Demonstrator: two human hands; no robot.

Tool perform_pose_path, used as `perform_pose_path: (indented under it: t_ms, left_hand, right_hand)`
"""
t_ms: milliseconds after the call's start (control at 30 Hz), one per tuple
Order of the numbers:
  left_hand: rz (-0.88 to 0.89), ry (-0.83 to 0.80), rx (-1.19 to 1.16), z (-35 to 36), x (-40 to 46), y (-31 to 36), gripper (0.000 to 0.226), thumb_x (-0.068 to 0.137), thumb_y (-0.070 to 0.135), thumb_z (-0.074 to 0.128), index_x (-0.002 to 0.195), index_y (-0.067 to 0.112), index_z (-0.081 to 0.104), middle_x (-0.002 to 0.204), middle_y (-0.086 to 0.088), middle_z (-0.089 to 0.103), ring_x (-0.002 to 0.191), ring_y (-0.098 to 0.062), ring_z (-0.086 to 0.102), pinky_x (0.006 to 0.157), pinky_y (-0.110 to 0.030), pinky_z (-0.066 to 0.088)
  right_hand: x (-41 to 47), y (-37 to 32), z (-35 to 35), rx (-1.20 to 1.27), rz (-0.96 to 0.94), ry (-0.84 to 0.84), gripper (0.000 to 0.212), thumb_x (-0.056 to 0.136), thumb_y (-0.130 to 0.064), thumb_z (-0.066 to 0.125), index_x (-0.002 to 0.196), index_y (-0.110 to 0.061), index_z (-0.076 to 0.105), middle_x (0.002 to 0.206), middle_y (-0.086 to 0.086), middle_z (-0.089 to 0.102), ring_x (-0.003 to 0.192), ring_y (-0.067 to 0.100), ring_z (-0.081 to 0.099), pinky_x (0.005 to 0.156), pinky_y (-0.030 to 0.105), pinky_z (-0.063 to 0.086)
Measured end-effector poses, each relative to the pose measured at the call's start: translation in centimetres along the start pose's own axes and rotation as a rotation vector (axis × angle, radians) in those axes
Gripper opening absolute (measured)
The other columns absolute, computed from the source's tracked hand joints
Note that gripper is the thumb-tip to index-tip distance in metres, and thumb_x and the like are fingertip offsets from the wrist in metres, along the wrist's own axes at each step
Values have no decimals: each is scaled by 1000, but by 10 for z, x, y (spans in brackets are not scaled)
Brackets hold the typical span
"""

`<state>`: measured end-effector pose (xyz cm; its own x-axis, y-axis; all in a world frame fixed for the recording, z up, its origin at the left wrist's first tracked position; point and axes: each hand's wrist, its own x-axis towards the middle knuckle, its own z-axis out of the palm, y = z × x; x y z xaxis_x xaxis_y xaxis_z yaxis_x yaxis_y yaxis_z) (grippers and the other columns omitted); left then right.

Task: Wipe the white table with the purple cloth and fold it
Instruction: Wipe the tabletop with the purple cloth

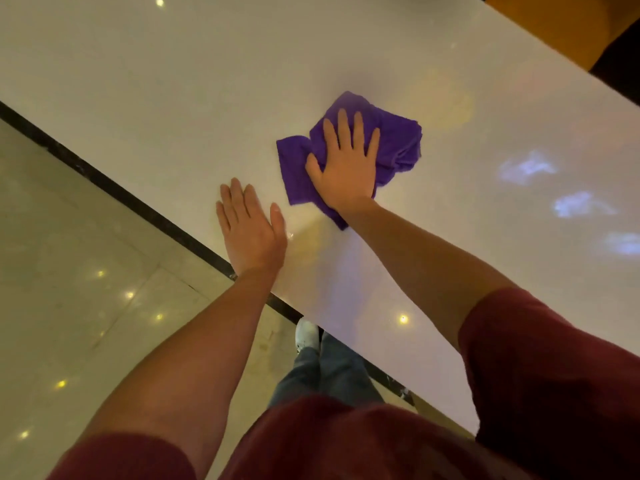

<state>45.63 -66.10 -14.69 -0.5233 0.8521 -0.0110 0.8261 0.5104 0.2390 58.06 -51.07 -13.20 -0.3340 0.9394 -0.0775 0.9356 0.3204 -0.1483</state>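
Observation:
A crumpled purple cloth [398, 143] lies on the glossy white table [173, 81], near its middle. My right hand [346, 164] presses flat on the cloth with the fingers spread, covering its centre; the cloth bunches out to the left, right and behind the palm. My left hand [251, 230] rests flat on the bare table near the front edge, fingers together, a short way left of the cloth and not touching it.
The table's dark front edge [114, 192] runs diagonally from upper left to lower right. Beyond it is a shiny tiled floor [69, 289] with light reflections. My leg and white shoe [306, 336] stand beside the edge. A yellow-brown surface [554, 26] lies past the far edge.

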Motion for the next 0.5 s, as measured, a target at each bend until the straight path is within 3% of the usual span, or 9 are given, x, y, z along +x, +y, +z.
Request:
perform_pose_path:
  t_ms: [233,367,500]
  left_hand:
    - [-1,4,15,2,-5,1,63,108,42,16,156,5,33,168,-18,28,158,-36,20,129,-53,19]
    - [-1,-42,41,-2,-9,1,63,106,39,26,157,2,30,170,-21,21,159,-38,13,128,-58,18]
    - [234,-67,-12,-4,-62,62,61,103,36,41,156,6,33,171,-20,17,160,-39,8,129,-59,11]
  right_hand:
    - [-172,67,4,11,-25,4,69,107,-59,35,164,-19,40,173,10,34,162,36,23,131,62,14]
    - [-238,123,0,-30,41,-75,73,106,-64,29,167,-24,31,177,7,25,165,33,14,132,60,6]
    - [-238,160,-6,-79,-3,-97,76,105,-68,26,168,-25,28,178,7,21,165,34,11,132,61,5]
